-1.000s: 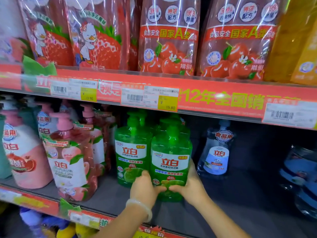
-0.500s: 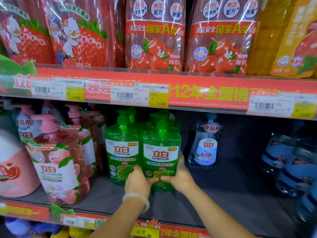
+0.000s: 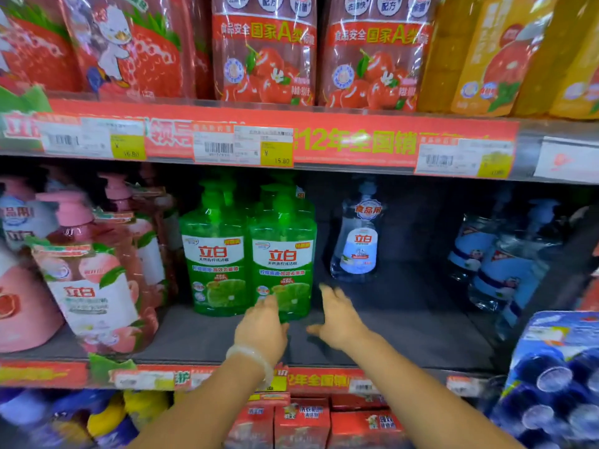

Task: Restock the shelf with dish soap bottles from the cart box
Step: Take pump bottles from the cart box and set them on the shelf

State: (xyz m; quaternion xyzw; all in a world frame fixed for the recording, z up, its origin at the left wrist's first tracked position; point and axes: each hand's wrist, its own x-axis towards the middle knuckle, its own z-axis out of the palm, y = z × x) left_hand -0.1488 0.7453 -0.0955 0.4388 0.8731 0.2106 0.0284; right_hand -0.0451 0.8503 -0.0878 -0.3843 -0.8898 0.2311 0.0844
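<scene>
Two green dish soap bottles stand side by side on the grey middle shelf (image 3: 405,332): the left one (image 3: 215,254) and the right one (image 3: 283,257), with more green bottles behind them. My left hand (image 3: 262,325), with a pale bracelet on the wrist, is just in front of the right bottle's base, fingers loose. My right hand (image 3: 337,315) is open to the right of that bottle, clear of it. Neither hand holds anything. The cart box is out of view.
Pink pump bottles (image 3: 87,270) crowd the shelf's left side. A clear blue bottle (image 3: 358,241) stands deep in the gap on the right, more clear ones (image 3: 499,254) farther right. Red refill pouches (image 3: 265,50) hang above. Blue packs (image 3: 557,377) jut out at lower right.
Both hands have let go of the right green bottle and drawn back toward the shelf's front. The bottle now stands alone beside its neighbour. The camera has moved closer.
</scene>
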